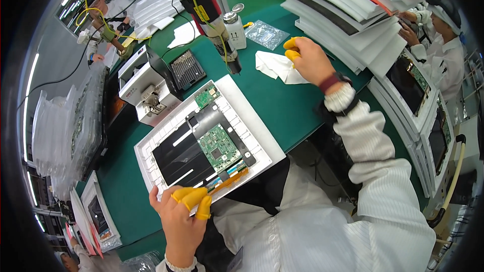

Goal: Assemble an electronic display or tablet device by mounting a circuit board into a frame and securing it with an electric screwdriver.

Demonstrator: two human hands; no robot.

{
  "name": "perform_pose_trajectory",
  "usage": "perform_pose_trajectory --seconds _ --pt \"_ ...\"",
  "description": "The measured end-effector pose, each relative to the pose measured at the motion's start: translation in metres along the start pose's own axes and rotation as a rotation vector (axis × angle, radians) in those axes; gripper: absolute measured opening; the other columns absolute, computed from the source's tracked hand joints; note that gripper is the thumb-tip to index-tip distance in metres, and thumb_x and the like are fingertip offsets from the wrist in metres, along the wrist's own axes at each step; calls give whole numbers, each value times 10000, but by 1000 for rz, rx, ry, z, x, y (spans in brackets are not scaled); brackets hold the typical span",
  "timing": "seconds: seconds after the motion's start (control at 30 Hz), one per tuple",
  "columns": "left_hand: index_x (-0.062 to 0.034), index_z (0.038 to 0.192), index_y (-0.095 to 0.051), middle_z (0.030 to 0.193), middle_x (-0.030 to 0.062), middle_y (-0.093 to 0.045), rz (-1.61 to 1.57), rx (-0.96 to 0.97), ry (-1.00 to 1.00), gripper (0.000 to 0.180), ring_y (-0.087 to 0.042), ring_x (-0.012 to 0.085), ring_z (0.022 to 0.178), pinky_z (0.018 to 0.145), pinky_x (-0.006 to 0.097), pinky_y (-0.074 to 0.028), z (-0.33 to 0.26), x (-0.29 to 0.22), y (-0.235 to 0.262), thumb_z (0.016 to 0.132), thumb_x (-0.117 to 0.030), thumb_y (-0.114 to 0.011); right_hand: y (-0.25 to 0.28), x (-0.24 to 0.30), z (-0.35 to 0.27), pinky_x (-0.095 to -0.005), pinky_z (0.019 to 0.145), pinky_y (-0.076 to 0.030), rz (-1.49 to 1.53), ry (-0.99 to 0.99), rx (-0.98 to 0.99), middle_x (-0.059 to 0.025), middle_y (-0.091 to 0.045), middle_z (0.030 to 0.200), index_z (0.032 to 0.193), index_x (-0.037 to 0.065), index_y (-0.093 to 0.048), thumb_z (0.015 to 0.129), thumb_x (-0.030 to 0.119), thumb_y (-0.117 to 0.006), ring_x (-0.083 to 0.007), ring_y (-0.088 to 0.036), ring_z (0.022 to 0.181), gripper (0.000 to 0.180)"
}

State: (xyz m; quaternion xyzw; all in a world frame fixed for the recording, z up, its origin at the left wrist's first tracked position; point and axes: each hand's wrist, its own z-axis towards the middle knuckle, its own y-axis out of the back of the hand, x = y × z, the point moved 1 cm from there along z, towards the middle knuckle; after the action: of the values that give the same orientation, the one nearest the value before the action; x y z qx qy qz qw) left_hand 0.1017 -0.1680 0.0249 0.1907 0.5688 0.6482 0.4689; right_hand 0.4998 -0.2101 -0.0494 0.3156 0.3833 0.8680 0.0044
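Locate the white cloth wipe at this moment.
In the head view, the white wipe lies on the green mat, upper centre, under the right hand, just right of the white bottle.

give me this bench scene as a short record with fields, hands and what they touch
setting: green bench mat
left hand: yellow finger cots, gripping the near edge of the white tray
tray contents: opened device with green circuit boards and black sheet
right hand: yellow finger cots, resting on a white wipe
beside the wipe: white pump bottle, clear bag
right side: stacked white trays, another person
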Motion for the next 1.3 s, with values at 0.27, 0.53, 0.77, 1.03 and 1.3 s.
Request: perform_pose_trajectory --seconds 0.27,0.53,0.77,1.03,1.3 --pt "-43 791 -623 768 53 -593 -21 -135 147 115 -555 241 796 982 432 -261 -39 20 28 732 -132 -667 -46 12 46 -404 799 -464 -539 -259 502 -91 -642 1006 971 111 -646 784 239 -621 -259 -612 938 228" --pt "4 868 -615 790 25 -584 -297 -285 580 106 -509 76 709 610 198 -389 -81 114 40 829 -93 -627 -17 14 40 -381 701 -485 -140 -75 220 -150 -640 855 892 76 -653 746 155 -617 -323 -607 798 170" --pt "18 888 -619 783 12 -571 -546 -263 647 103 -492 63 674 583 200 -392 -88 179 32 826 -64 -607 26 38 38 -304 578 -458 -131 66 178 -148 -613 720 894 8 -641 796 109 -590 -223 -592 635 149" --pt "45 1223 -465 1175 237 -511 -5 344 624 597 -483 322 1117 923 354 -405 -68 206 39 737 -194 -718 45 46 65 -289 822 -449 847 -164 256 -49 -608 979 1063 -3 -565 918 143 -469 -153 -569 919 227" --pt "110 1328 -260 1283 347 -368 238 655 664 933 -305 424 1261 1033 399 -306 -60 234 27 652 -271 -778 2 39 103 -352 852 -471 1801 -184 206 -152 -599 1044 1122 7 -508 873 200 -537 -233 -601 914 316"
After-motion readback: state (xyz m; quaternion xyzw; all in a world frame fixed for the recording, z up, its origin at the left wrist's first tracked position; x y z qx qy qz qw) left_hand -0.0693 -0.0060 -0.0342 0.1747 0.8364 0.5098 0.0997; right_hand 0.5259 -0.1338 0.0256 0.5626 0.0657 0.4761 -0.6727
